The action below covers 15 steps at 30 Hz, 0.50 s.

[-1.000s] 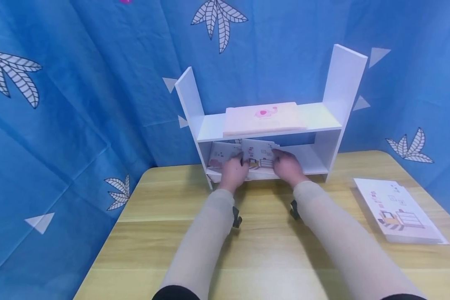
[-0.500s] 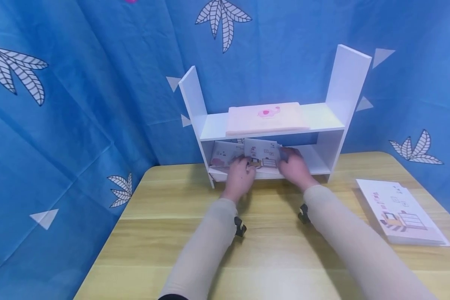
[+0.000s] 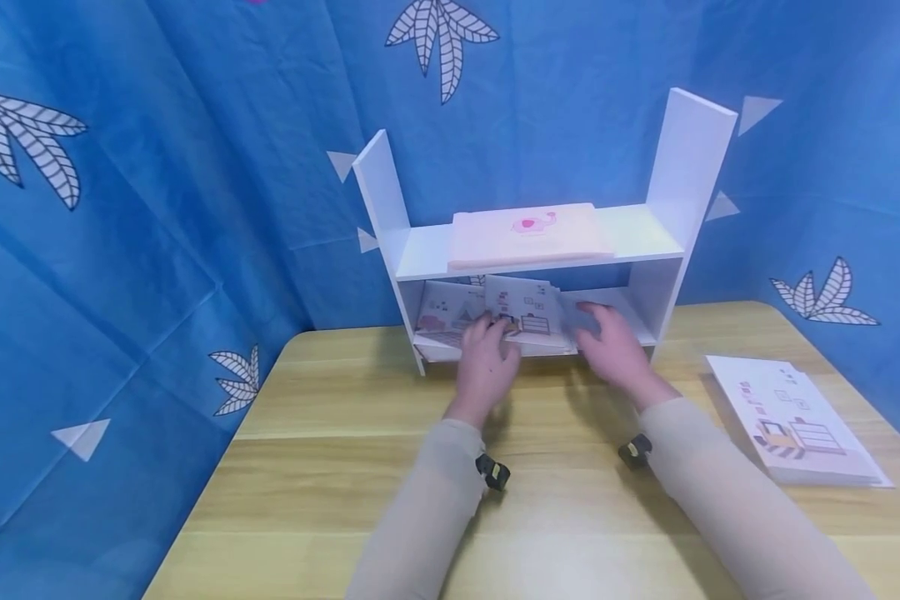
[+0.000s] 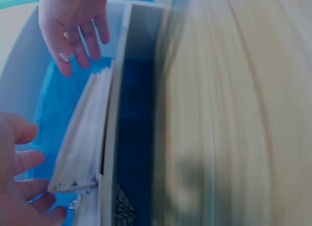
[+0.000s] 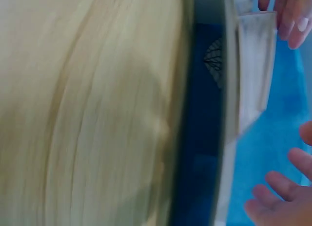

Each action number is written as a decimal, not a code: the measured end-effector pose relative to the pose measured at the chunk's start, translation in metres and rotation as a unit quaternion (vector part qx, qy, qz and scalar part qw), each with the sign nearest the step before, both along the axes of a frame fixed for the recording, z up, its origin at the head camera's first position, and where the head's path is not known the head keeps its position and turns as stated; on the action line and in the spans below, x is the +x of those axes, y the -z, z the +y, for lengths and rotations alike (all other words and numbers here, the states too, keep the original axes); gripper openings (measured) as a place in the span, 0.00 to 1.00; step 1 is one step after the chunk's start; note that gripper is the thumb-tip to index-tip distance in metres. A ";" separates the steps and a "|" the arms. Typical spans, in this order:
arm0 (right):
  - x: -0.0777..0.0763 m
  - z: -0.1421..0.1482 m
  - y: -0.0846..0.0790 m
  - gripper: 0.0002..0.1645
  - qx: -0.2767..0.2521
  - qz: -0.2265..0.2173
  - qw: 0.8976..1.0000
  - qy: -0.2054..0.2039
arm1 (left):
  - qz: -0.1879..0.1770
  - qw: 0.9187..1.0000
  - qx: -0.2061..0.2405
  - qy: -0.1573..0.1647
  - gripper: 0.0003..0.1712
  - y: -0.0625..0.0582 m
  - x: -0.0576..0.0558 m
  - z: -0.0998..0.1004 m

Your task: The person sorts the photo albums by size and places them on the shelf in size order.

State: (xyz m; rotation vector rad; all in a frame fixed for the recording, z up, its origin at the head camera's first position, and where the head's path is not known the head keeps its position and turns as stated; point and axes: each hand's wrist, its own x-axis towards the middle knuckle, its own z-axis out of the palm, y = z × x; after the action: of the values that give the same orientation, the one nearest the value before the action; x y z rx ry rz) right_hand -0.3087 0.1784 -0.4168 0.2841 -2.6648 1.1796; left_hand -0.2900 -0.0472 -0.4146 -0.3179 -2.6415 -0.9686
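On the lower board of a small white shelf [image 3: 663, 279] lie two stacks of booklets, side by side. The right stack [image 3: 523, 302] shows a printed cover and overlaps the edge of the left stack [image 3: 438, 307]. My left hand [image 3: 486, 367] is at the front of the right stack with its fingers loosely extended; whether they touch the booklets I cannot tell. To the right of that stack, my right hand [image 3: 617, 350] hovers with spread fingers, holding nothing. The wrist views show the page edges of the booklets [image 4: 85, 133] between both hands.
A pink cover sheet or book with an elephant print [image 3: 532, 237] lies on the upper board. Another booklet stack [image 3: 802, 425] rests on the wooden table [image 3: 315, 467] at the right. A blue patterned curtain [image 3: 157, 208] hangs behind.
Both hands held the right booklet stack a second ago. The right hand has let go and moved right and back; the left hand's fingers have loosened. The stack stays on the lower board.
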 end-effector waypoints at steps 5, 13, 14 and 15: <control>0.022 0.019 -0.013 0.32 0.001 0.012 1.000 -0.022 | 0.047 0.996 0.072 0.026 0.24 -0.004 0.019 0.003; 0.054 0.060 -0.033 0.34 0.008 -0.039 0.998 -0.044 | -0.023 0.977 0.189 0.095 0.23 -0.003 0.041 0.013; 0.058 0.066 -0.035 0.34 0.010 -0.048 0.998 -0.041 | -0.045 0.973 0.203 0.102 0.24 -0.002 0.043 0.014; 0.061 0.072 -0.036 0.35 0.004 -0.059 0.997 -0.042 | -0.065 0.968 0.217 0.107 0.24 0.000 0.044 0.016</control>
State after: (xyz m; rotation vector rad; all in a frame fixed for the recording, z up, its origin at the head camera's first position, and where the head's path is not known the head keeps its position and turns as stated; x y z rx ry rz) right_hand -0.2474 0.2504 -0.3808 0.3403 -2.7831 1.2481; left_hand -0.2458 -0.0316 -0.4143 -0.4513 -2.4476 -1.6506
